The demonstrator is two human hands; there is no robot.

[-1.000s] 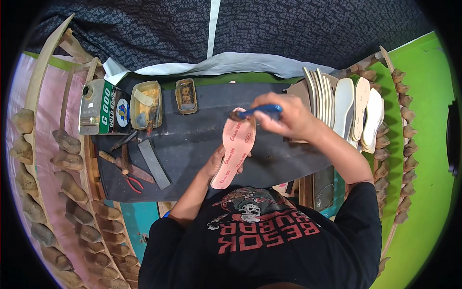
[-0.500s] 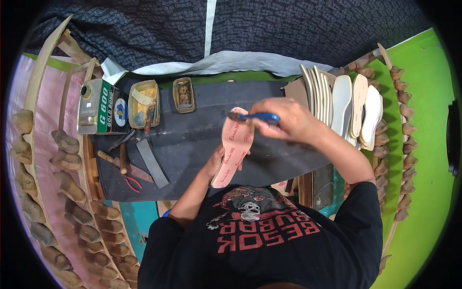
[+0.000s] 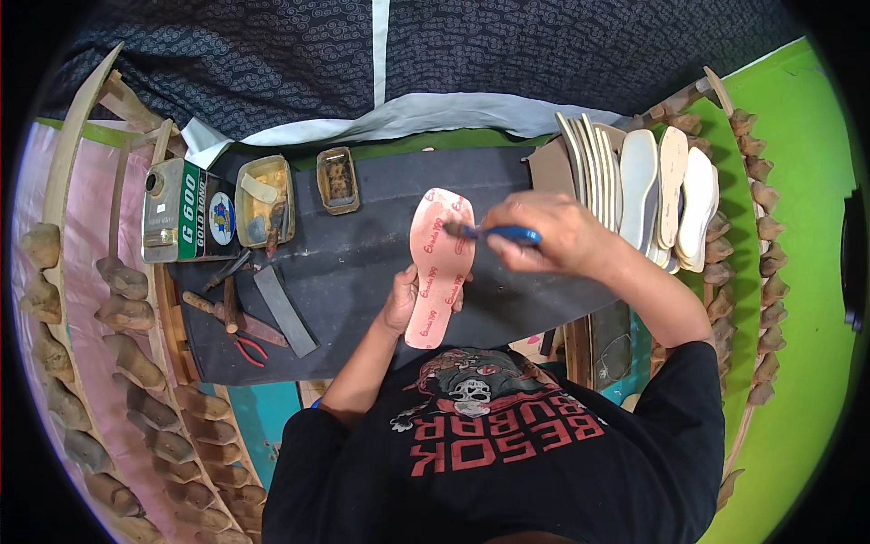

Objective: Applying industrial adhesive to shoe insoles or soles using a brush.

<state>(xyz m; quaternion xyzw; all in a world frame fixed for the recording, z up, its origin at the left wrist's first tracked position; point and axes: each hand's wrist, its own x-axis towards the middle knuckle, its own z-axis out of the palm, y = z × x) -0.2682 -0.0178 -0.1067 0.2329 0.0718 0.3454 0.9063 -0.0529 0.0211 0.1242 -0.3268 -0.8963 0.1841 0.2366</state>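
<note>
A pink insole (image 3: 439, 295) with red printing is held up over the dark table by my left hand (image 3: 401, 301). The fingers of that hand wrap its edges from beneath, with some tips showing on the far side. My right hand (image 3: 555, 234) grips a brush (image 3: 517, 235) by its blue handle. Its dark bristle end touches, or is very close to, the insole's upper part, near the right edge. The contact itself is slightly blurred.
On the left are a metal can (image 3: 168, 218), a yellowish tub (image 3: 243, 222) with tools, a small tray (image 3: 339, 209), red-handled pliers (image 3: 250, 352) and a grey bar (image 3: 285, 308). Pale insoles (image 3: 639, 195) stand at right. Racks of wooden shoe lasts (image 3: 134, 358) flank both sides.
The insole has turned more upright in my left hand. The brush has moved slightly right and down across it, with my right hand shifting the same way. The view has shifted a little.
</note>
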